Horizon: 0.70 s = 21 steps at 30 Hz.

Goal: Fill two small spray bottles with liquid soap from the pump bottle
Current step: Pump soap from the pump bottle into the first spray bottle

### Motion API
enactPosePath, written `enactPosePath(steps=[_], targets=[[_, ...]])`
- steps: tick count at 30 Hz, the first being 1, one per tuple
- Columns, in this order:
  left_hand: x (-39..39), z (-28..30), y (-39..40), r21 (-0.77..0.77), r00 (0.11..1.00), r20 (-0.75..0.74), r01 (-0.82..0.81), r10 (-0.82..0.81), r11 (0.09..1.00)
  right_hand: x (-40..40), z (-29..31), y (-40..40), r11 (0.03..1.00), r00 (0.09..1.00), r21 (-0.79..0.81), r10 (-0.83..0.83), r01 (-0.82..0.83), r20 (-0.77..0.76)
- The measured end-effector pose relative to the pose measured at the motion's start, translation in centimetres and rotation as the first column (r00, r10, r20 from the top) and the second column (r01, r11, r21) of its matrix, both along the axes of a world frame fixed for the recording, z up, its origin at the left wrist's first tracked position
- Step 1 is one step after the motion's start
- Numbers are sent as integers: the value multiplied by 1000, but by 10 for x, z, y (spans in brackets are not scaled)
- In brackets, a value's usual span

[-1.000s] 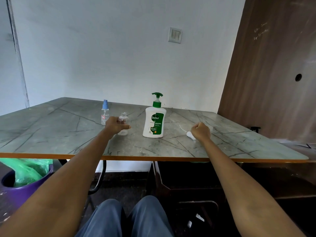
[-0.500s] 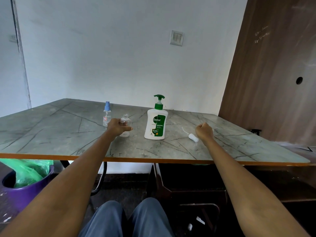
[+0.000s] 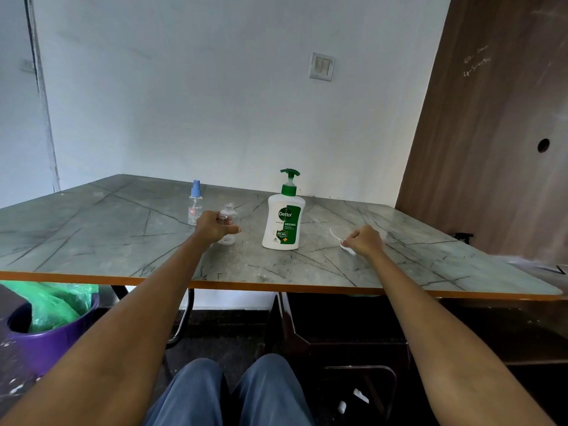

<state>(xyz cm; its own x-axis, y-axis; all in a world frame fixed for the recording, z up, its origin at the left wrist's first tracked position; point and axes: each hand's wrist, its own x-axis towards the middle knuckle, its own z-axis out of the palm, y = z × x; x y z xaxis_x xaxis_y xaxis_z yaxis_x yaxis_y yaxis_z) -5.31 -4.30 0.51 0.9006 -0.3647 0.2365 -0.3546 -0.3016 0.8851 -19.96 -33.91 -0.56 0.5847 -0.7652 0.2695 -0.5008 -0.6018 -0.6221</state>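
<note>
Currently, the uncapped clear spray bottle [image 3: 227,224] is gripped upright on the worktop [image 3: 92,229] by the left hand [image 3: 213,226]; its fingers [image 3: 222,214] are curled round the bottle's body and the thumb is extended toward the pump bottle. The threaded neck of this bottle is seen above the fingers, and its base is seen below them, on the worktop surface. A second spray bottle [image 3: 195,204], fitted with a blue spray cap, is stood just beyond the left fingers, on their outer side. The white and green pump bottle [image 3: 283,218] is stood upright between the two hands, near the left thumb tip and apart from it. The right hand [image 3: 365,241] is placed at the white spray head [image 3: 345,245], which lies on the worktop with its thin dip tube pointed away from the fingers. The right fingers are curled inward over the head; whether it is actually clamped cannot be told from this view. A purple bin [image 3: 46,339] lined with a green bag is located under the worktop edge, below the left forearm.
</note>
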Motion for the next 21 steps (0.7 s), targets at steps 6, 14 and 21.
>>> enactPosePath(steps=[6, 14, 21], targets=[[0, -1, 0, -6, 1000, 1, 4, -4, 1000, 0, 1, 4, 1000, 1000, 1, 10, -10, -2], [1, -2, 0, 0, 1000, 15, -8, 8, 1000, 0, -5, 3, 999, 997, 1, -52, 52, 64], [2, -2, 0, -3, 1000, 4, 5, -5, 1000, -4, -6, -5, 997, 993, 38, -73, 70, 91]])
